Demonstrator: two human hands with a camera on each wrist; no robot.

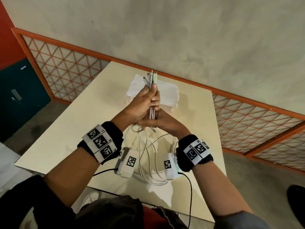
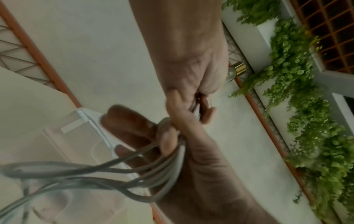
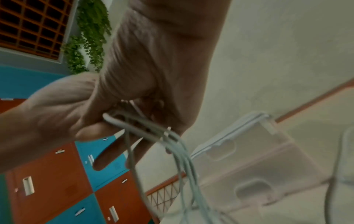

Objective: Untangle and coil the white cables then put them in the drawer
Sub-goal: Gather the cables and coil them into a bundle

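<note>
Several white cables are gathered into one bundle above the table. My left hand grips the bundle near its top, and the plug ends stick up past the fingers. Directly below, my right hand holds the same bundle. Beneath both hands the cables hang in loose loops down onto the beige table. In the left wrist view the cables run across my left palm, with my right hand above. The white plastic drawer unit stands behind the hands, also visible as the drawer unit, beside the cables.
An orange lattice railing runs behind the table. Blue and orange lockers stand to the left. Black leads hang from the wrist cameras over the near table edge. A dark shoe is on the floor at the right.
</note>
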